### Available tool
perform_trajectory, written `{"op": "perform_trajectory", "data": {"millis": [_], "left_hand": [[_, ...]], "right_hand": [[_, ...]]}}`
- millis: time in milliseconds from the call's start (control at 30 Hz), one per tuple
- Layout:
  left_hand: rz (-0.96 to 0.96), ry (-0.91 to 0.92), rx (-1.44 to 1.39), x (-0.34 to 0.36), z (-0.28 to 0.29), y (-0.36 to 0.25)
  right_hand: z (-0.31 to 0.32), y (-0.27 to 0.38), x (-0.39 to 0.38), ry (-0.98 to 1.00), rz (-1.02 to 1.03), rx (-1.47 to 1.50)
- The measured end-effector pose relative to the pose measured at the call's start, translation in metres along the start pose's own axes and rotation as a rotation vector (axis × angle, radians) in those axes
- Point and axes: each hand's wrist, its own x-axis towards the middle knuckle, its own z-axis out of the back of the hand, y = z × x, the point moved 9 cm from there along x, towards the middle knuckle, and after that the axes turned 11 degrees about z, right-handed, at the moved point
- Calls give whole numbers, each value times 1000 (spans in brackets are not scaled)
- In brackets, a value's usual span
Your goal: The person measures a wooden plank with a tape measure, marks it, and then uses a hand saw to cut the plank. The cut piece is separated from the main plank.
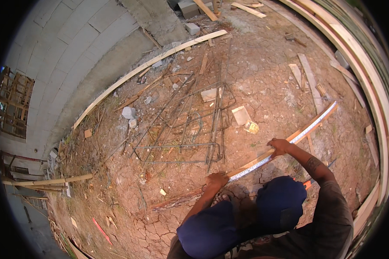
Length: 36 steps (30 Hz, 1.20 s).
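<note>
Measuring tape (254,166) runs from the left hand (217,179) — past the right hand (280,147).

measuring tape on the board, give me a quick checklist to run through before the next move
1. Tape laid along the board: ok, it runs lengthwise, up to the right.
2. Left hand at the tape's near end: ok, it is there.
3. Right hand on the board: ok, it is partway along; how firm its grip is does not show.
4. Tape markings readable: not ok, too small in this view.
5. Cut mark on the board: cannot tell, none can be made out.
6. Orange-handled tool fully in sight: not ok, it is partly hidden by the person's body.
</note>
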Motion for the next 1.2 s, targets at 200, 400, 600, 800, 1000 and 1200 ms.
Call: {"op": "perform_trajectory", "data": {"millis": [200,400,600,800,1000,1200], "left_hand": [[-25,49,42,-20,5,-5],[17,64,48,-34,6,-2],[46,48,38,-36,8,-2],[13,-26,15,-31,10,-3],[15,-27,15,5,-20,9],[3,-67,46,22,-22,11]], "right_hand": [[-43,-14,19,357,-13,-86],[-45,-17,39,397,-32,-57],[-49,-27,45,362,-41,-10],[-46,-29,43,347,-54,-47],[-33,-12,28,240,-97,-43],[-28,-4,17,200,-109,-92]]}}
